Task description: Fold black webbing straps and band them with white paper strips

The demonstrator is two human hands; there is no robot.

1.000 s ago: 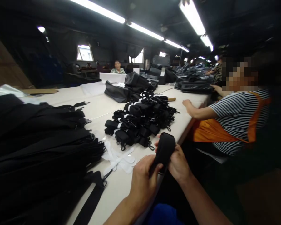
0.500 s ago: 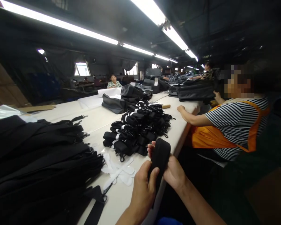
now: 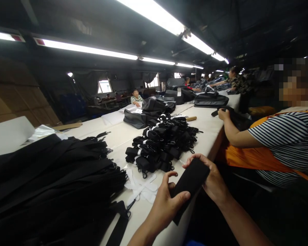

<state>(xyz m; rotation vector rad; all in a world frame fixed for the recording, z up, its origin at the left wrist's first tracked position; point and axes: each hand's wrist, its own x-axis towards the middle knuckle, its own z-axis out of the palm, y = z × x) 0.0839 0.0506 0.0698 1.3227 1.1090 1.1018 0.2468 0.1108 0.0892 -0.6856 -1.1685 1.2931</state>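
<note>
Black strap pad (image 3: 190, 182) gripped by fingers of both hands over pale worktable (image 3: 210, 131); dim workshop.

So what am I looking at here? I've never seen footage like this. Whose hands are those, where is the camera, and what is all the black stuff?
The camera sits on a worker's head, looking forward and down, so the two hands at the bottom are the wearer's own. The left hand and right hand together grip a folded black strap. On the long table lie a stack of long black straps, a pile of folded straps, some white paper strips and black bags. The person in a striped shirt is a co-worker.
</note>
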